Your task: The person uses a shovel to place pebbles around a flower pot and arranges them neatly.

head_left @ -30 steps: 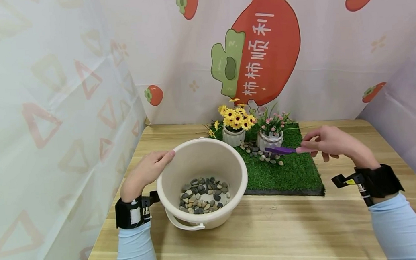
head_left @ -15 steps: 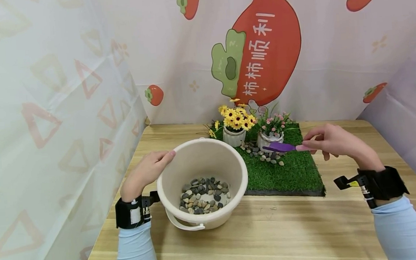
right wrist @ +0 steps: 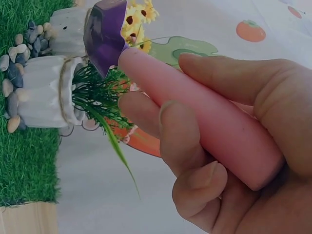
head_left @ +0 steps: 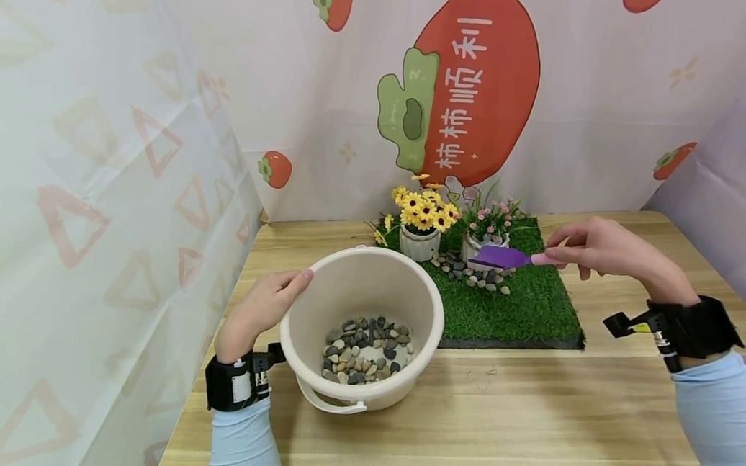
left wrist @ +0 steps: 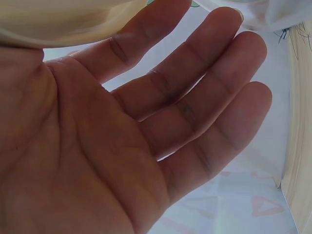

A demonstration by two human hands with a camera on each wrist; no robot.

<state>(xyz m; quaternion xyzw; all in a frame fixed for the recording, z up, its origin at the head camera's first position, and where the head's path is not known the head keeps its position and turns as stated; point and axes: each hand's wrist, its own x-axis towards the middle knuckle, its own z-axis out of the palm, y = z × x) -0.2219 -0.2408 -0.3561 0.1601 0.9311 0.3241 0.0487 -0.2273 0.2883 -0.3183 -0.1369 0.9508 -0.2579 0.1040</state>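
In the head view my left hand [head_left: 264, 309] holds the rim of a beige bucket [head_left: 419, 287], its thumb over the rim. The other fingers extend loosely outside the wall in the left wrist view. Grey, black and tan pebbles [head_left: 356, 368] cover much of the bucket's bottom. My right hand [head_left: 598, 250] grips the pink handle [right wrist: 195, 109] of a small garden trowel, fingers curled round it. Its purple blade [head_left: 501, 256] hangs tilted in front of a white flowerpot [right wrist: 44, 92] with pink flowers, over more pebbles [head_left: 483, 279] on artificial turf.
The artificial turf mat [head_left: 516, 324] lies on a wooden table [head_left: 503, 419], right of the bucket. Another white pot [head_left: 421, 245] with yellow flowers [head_left: 425, 211] stands at its back left. A printed cloth backdrop [head_left: 311, 86] rises behind the table.
The trowel blade has rolled from nearly edge-on to showing a broad purple face. My right hand has shifted slightly right and up. Left hand and bucket stay in place.
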